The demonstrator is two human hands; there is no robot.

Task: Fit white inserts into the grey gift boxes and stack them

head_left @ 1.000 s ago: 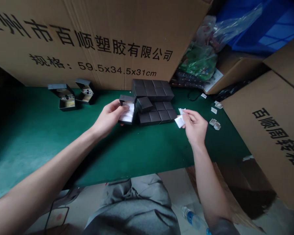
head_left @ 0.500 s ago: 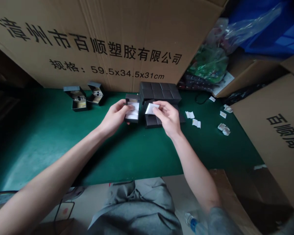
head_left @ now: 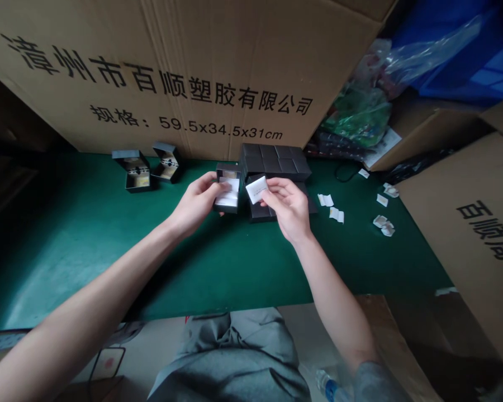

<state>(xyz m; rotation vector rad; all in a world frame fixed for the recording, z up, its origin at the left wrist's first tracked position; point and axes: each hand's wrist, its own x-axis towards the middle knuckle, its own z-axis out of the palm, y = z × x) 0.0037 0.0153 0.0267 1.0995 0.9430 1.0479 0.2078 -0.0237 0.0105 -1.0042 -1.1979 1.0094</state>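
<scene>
My left hand (head_left: 195,202) grips a small open black box (head_left: 228,187) with a white lining, held just above the green table (head_left: 109,245). My right hand (head_left: 287,205) pinches a small white card (head_left: 256,189) right beside that box. Directly behind both hands sits a stack of closed black boxes (head_left: 274,159).
Two open black boxes (head_left: 132,169) (head_left: 166,162) stand at the back left. Several white paper pieces (head_left: 336,213) lie on the table to the right. A big printed carton (head_left: 184,72) walls the back; another carton (head_left: 473,223) stands at the right. A water bottle (head_left: 327,384) lies on the floor.
My right hand came from the paper pieces on the right to the box in my left hand, carrying one white card. The left hand has stayed on the box.
</scene>
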